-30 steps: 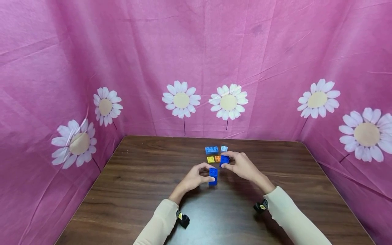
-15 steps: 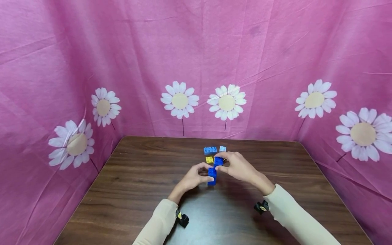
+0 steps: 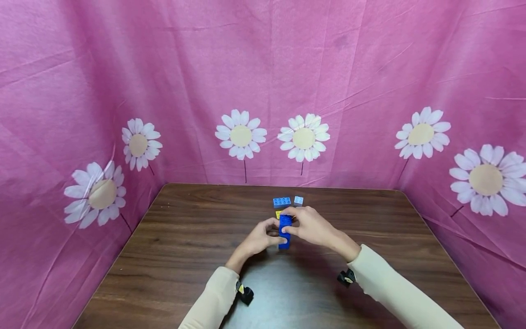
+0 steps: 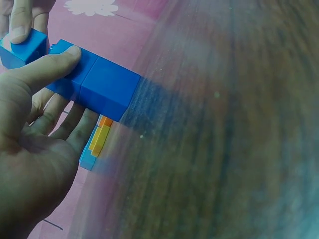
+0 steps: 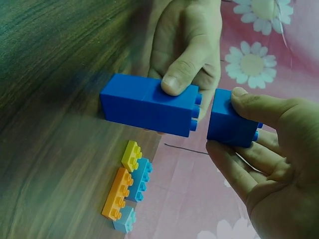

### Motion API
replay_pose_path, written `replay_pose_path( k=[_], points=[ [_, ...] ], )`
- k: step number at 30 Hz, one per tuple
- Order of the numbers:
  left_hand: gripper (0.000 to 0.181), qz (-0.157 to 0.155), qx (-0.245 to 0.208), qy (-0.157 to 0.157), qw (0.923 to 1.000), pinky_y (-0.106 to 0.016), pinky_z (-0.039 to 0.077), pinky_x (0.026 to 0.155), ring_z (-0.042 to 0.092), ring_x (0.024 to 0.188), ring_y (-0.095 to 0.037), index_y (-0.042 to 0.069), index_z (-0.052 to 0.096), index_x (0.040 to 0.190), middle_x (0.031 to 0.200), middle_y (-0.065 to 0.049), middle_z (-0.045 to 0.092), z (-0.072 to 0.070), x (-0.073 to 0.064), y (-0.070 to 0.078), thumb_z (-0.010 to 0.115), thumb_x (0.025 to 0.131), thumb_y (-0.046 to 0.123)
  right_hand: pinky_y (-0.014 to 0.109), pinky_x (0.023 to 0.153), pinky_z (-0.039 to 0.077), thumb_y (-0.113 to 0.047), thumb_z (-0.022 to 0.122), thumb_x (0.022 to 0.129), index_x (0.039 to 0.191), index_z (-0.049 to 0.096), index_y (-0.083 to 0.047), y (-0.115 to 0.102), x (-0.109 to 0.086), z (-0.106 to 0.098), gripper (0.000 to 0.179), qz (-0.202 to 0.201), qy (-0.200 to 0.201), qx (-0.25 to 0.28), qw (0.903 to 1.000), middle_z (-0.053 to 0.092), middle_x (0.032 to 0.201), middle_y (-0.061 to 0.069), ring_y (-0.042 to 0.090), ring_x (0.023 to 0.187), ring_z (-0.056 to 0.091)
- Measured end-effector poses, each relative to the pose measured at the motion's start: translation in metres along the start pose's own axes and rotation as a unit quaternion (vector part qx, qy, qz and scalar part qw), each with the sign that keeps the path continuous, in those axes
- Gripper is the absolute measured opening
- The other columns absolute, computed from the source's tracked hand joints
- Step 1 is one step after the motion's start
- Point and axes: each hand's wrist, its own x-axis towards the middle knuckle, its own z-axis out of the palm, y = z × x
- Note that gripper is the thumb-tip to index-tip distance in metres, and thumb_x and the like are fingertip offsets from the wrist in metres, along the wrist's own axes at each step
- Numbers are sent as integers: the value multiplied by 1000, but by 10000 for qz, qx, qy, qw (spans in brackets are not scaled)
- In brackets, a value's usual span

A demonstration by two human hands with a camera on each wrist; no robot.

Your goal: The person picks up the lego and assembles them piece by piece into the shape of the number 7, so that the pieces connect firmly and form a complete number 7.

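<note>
In the head view my left hand (image 3: 255,239) grips a stack of two blue building bricks (image 5: 144,105), thumb on the near side and fingers behind. This stack stands upright on the wooden table. From the right, my right hand (image 3: 315,227) pinches a single blue building brick (image 5: 230,119) between thumb and fingers. The right wrist view shows a narrow gap between that brick and the studs on top of the stack. In the left wrist view the single brick (image 4: 29,50) appears just off the stack's (image 4: 110,89) studded end.
Behind the hands lie a medium-blue long brick (image 3: 281,201), a pale blue small brick (image 3: 298,200) and a yellow brick (image 3: 278,214). An orange long brick (image 5: 117,193) shows beside them in the right wrist view. Pink flowered cloth (image 3: 271,68) hangs around the table (image 3: 172,237).
My right hand has carried its blue brick left and toward me, from beside the stack to over its top. The left hand keeps its hold on the stack in place.
</note>
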Motion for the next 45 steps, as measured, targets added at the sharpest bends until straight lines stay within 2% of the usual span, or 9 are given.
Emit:
replay_pose_path(
  k=[5, 11, 21, 28, 31, 36, 42, 45],
  points=[
    [34, -11, -152, -50, 9999, -34, 58, 85, 66, 108, -27, 4, 58, 113, 115, -13, 65, 0, 0, 1, 76, 84, 8, 25, 75, 59, -26, 75, 87, 125, 63, -9, 0, 0, 2, 43, 21, -86, -101, 9999, 72, 111, 3, 7, 89, 70],
    [33, 4, -67, -62, 10000, -33, 58, 85, 66, 107, -22, 6, 59, 112, 114, -9, 66, 0, 0, 1, 76, 84, 11, 25, 76, 59, -27, 75, 87, 125, 63, -7, 5, 1, 5, 44, -28, -110, -226, 9997, 72, 109, 3, 6, 88, 68],
    [34, -27, -60, -60, 10000, -33, 58, 86, 66, 108, -23, 6, 59, 112, 114, -10, 66, 0, 1, -1, 77, 84, 12, 27, 77, 60, -26, 76, 86, 123, 65, -8, 4, 0, 7, 43, -192, -83, -492, 9986, 71, 114, 5, 12, 95, 70],
    [33, -141, 18, -32, 9999, -34, 58, 87, 65, 109, -25, 7, 61, 114, 115, -10, 66, -2, 2, -1, 76, 85, 10, 26, 75, 60, -27, 76, 86, 123, 66, -8, 5, 1, 6, 43, -346, -85, -659, 9972, 73, 112, 6, 13, 92, 71],
    [33, -192, -26, -54, 9998, -34, 58, 87, 66, 109, -27, 4, 61, 114, 114, -11, 67, -2, 1, 4, 75, 84, 7, 27, 76, 60, -26, 75, 87, 124, 66, -7, 6, 2, 5, 42, -368, -134, -593, 9975, 73, 112, 7, 13, 93, 71],
    [32, -134, -125, -22, 9998, -33, 58, 86, 67, 107, -26, 0, 60, 112, 111, -12, 68, -2, -6, 21, 74, 84, 4, 27, 76, 60, -26, 74, 88, 125, 65, -5, 6, 3, 4, 43, -339, -212, -465, 9981, 73, 112, 7, 13, 93, 71],
    [31, -215, -181, 14, 9996, -33, 58, 85, 67, 105, -24, 2, 61, 112, 111, -11, 68, 0, -3, 12, 75, 84, 6, 27, 76, 60, -27, 73, 89, 125, 66, -5, 7, 2, 4, 43, -312, -203, -560, 9977, 72, 114, 7, 13, 94, 71],
    [32, -219, -185, -2, 9996, -32, 58, 85, 67, 105, -24, 2, 61, 112, 111, -12, 68, 0, -6, 19, 75, 84, 6, 28, 77, 60, -27, 74, 88, 124, 66, -5, 7, 1, 5, 43, -331, -141, -626, 9974, 72, 115, 7, 13, 95, 71]
  ],
)
